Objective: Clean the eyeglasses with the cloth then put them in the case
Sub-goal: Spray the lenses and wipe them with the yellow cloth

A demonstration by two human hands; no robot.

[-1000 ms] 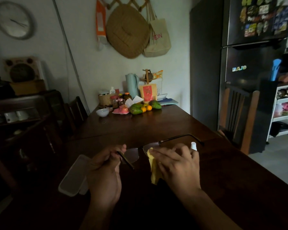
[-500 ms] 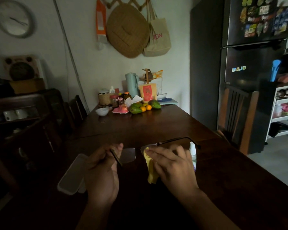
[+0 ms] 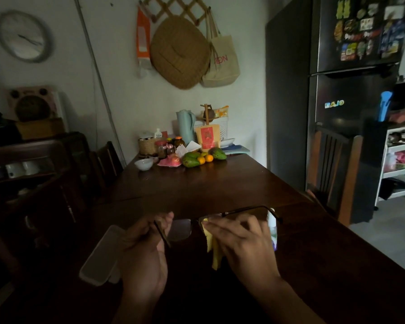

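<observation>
Thin dark-framed eyeglasses [image 3: 179, 229] hang over the near part of the dark wooden table [image 3: 197, 183], temples unfolded. My left hand [image 3: 145, 249] pinches the left end of the frame by its temple. My right hand [image 3: 241, 244] presses a yellow cloth [image 3: 212, 249] onto the right lens, which is hidden by the cloth and fingers. The pale grey case [image 3: 101, 256] lies on the table just left of my left hand; whether it is open I cannot make out.
A small white spray bottle [image 3: 272, 226] stands right behind my right hand. Fruit [image 3: 197, 159], jars, a white bowl [image 3: 144, 164] and a jug crowd the table's far end. A wooden chair [image 3: 332, 169] and a dark fridge [image 3: 351, 90] stand on the right.
Both hands and the glasses have barely moved; my right fingers with the cloth have shifted slightly on the right lens.
</observation>
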